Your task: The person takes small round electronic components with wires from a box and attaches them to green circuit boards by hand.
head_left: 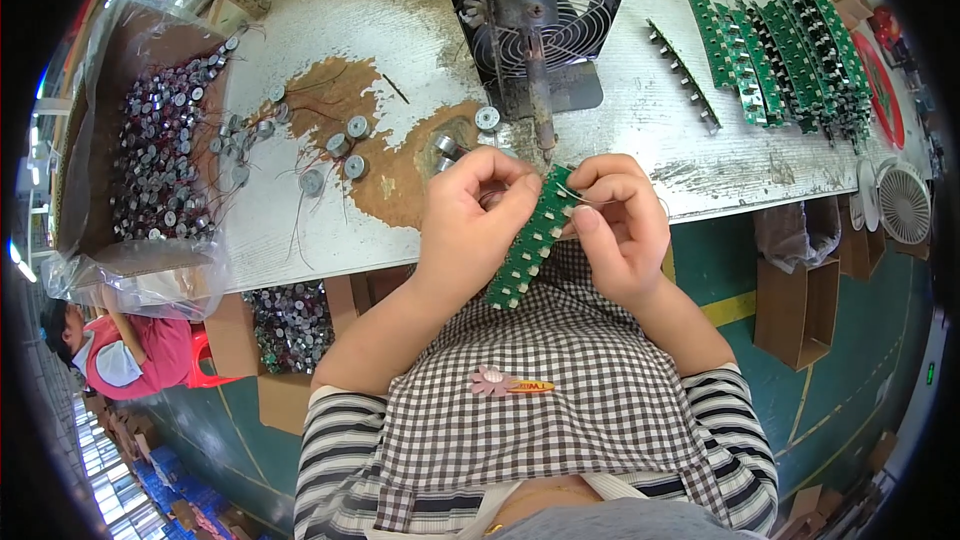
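A long green circuit board strip (530, 250) with small white parts along it slants in front of me. My left hand (468, 215) is closed on the strip's left edge near its far end, thumb and forefinger pinched together. My right hand (622, 225) is closed at the strip's other side, pinching a thin silvery wire (592, 202) that loops past the fingers. Just above the strip's far end points the tip of an upright soldering iron (538, 90). Small round metal motors (447, 146) lie beside my left hand. Whatever else the left fingertips pinch is hidden.
A black fan (590, 25) stands behind the iron. Stacked green board strips (790, 60) and one separate strip (685, 75) lie at the right. On the left, a plastic-lined carton (85, 140) holds many motors; loose ones with thin wires lie nearby. Another person (130, 350) sits at far left.
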### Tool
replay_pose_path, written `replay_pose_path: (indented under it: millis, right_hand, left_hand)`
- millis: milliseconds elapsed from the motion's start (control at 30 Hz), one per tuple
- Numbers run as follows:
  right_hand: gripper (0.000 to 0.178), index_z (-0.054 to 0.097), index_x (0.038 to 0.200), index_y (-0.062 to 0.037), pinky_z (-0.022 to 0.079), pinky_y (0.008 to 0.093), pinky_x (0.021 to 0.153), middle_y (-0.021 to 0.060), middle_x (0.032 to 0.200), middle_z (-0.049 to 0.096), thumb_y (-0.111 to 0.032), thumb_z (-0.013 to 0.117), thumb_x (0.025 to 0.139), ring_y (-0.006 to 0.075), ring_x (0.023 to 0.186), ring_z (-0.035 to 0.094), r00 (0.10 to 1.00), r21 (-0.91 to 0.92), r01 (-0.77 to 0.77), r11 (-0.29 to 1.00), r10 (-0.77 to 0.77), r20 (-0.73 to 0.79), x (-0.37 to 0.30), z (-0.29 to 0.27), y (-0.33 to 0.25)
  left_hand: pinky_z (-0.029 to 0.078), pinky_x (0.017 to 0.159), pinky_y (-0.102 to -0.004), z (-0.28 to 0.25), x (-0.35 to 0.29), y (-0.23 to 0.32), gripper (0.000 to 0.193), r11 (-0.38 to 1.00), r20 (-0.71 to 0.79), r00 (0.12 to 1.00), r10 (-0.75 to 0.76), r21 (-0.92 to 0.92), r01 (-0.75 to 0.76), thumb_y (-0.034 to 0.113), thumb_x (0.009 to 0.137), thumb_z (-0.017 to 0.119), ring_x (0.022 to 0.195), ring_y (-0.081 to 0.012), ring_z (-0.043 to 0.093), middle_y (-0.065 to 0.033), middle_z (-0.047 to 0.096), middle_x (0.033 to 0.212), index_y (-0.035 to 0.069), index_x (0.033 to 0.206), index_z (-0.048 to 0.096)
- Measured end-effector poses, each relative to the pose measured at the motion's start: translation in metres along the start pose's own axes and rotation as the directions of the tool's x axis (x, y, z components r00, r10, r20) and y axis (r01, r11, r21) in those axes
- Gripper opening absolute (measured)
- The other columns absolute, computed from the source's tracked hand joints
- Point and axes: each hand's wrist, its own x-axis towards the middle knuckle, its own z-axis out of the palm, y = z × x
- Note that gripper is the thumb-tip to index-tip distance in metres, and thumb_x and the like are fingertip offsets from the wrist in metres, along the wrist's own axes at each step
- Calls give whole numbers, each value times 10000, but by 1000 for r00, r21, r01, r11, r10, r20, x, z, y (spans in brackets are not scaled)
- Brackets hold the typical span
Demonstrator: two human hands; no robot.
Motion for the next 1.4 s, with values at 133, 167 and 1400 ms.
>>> replay_pose_path:
  millis: [133,167,1400]
  right_hand:
    - [85,549,840,35,493,217,545,143,929,586,74,612,798,121,669,582,999,-64,-39,997,38,-17,4,0,-2]
    - [85,549,840,35,493,217,545,143,929,586,74,612,798,121,669,582,999,-63,-40,997,39,-17,5,0,-2]
    - [166,570,875,33,500,276,517,171,939,609,41,654,733,213,603,597,983,-487,165,858,-181,14,-12,-16,-18]
  left_hand:
    - [404,546,-178,0,2,0,87,990,20,998,66,-125,-63,71,826,639,626,-17,501,6,604,746,-11,816,610]
    - [403,545,-175,-1,3,-1,82,994,43,997,58,-95,-54,68,826,640,625,-16,499,8,606,754,-10,820,615]
    - [447,868,-385,-62,-39,-26,204,905,-84,916,393,-141,-402,116,853,630,947,-264,581,-140,622,1012,-18,1004,600]
